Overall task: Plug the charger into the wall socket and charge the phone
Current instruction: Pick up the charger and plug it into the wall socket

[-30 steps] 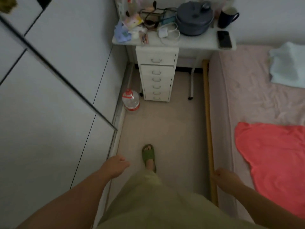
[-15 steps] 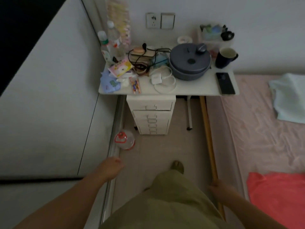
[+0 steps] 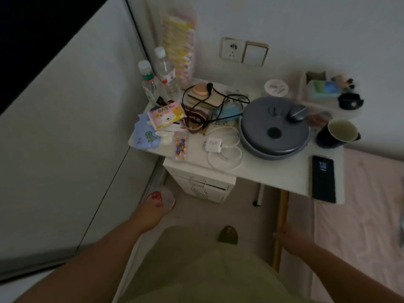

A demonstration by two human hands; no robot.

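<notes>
A white charger (image 3: 214, 145) with its coiled white cable lies on the white desk (image 3: 273, 171), left of a grey pot. The black phone (image 3: 323, 179) lies flat at the desk's right front corner. The wall socket (image 3: 232, 49) is on the wall above the desk, with nothing plugged in. My left hand (image 3: 150, 213) hangs low by the wardrobe, holding nothing, fingers loose. My right hand (image 3: 290, 238) hangs low near the wooden bed rail, also with nothing in it. Both hands are well short of the desk.
The desk is crowded: a grey lidded pot (image 3: 275, 125), a dark mug (image 3: 337, 133), water bottles (image 3: 165, 71), a black cable tangle (image 3: 209, 106), tissue packs. A drawer unit (image 3: 201, 186) stands underneath. A wardrobe (image 3: 65, 127) is left, a pink bed (image 3: 360, 215) right, a jug (image 3: 166, 196) on the floor.
I have walked closer to the desk, so the desk, charger, phone and socket appear larger and nearer. Both hands stay low at my sides, holding nothing.
</notes>
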